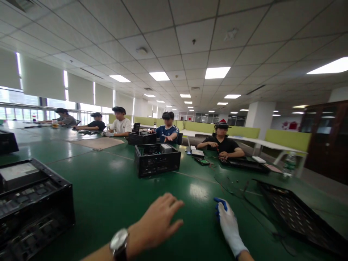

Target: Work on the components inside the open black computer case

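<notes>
My left hand (156,221) is bare, with a wristwatch (119,240) on the wrist. It hovers over the green table (108,203), fingers spread and holding nothing. To its right, my right hand (228,226) wears a white knit glove with blue-coated fingers. Those fingers are loosely bent and apart, and nothing shows between them. A thin black cable (255,208) lies to the right of the glove. Beyond both hands stands an open black computer case (157,165) with a light grey box inside its top.
Another open computer case (54,192) fills the near left. A black perforated panel (293,214) lies at right, near a clear plastic bottle (289,165). Across the table, one person (223,143) works by a green circuit board (203,162); several others sit farther left, near a beige mat (98,143).
</notes>
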Motion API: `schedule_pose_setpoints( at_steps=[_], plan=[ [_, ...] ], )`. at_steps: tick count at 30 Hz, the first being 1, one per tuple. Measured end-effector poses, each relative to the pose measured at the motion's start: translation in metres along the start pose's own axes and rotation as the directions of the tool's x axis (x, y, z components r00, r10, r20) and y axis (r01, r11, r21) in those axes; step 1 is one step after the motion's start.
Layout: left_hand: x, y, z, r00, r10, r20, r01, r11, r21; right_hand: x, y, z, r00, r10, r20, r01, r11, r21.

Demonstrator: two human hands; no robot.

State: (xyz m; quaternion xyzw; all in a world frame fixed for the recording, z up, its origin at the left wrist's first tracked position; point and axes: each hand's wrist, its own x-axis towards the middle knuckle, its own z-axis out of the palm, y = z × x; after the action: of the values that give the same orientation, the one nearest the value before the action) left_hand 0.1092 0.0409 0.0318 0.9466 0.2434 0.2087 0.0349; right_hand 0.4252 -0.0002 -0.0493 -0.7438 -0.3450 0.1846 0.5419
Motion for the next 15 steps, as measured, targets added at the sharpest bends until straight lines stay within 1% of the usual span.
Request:
schedule_pose_setpoints(
  at_steps=[1, 3, 4, 6, 8, 10, 12, 13, 15],
  plan=[
    [0.026, -0.018, -0.012, 0.994, -0.101, -0.035, 0.105, 0.982, 0.158, 0.0, 0.0, 0.001, 1.0, -0.009, 0.015, 0.009, 1.0, -0.002],
    [0.071, -0.057, -0.034, 0.965, -0.231, -0.127, 0.256, 0.933, 0.254, 0.003, 0.004, 0.003, 0.999, -0.034, 0.037, 0.034, 0.999, -0.01],
    [0.087, -0.076, -0.043, 0.941, -0.297, -0.163, 0.333, 0.9, 0.28, 0.005, 0.007, 0.005, 0.998, -0.046, 0.043, 0.047, 0.999, -0.015],
    [0.108, -0.11, -0.054, 0.888, -0.418, -0.194, 0.459, 0.839, 0.293, 0.009, 0.013, 0.008, 0.996, -0.075, 0.041, 0.076, 0.997, -0.018],
    [0.116, -0.131, -0.056, 0.838, -0.511, -0.188, 0.545, 0.785, 0.295, 0.012, 0.017, 0.01, 0.995, -0.092, 0.038, 0.093, 0.995, -0.022],
    [0.116, -0.139, -0.054, 0.806, -0.566, -0.174, 0.591, 0.752, 0.293, 0.015, 0.019, 0.011, 0.993, -0.111, 0.038, 0.112, 0.993, -0.027],
    [0.11, -0.137, -0.052, 0.793, -0.589, -0.155, 0.606, 0.74, 0.292, 0.016, 0.019, 0.011, 0.991, -0.128, 0.042, 0.129, 0.991, -0.026],
    [0.105, -0.133, -0.052, 0.796, -0.589, -0.139, 0.601, 0.744, 0.291, 0.016, 0.018, 0.01, 0.99, -0.132, 0.044, 0.133, 0.991, -0.025],
    [0.089, -0.121, -0.054, 0.818, -0.568, -0.092, 0.568, 0.773, 0.283, 0.015, 0.017, 0.009, 0.989, -0.138, 0.052, 0.139, 0.99, -0.023]
  ],
)
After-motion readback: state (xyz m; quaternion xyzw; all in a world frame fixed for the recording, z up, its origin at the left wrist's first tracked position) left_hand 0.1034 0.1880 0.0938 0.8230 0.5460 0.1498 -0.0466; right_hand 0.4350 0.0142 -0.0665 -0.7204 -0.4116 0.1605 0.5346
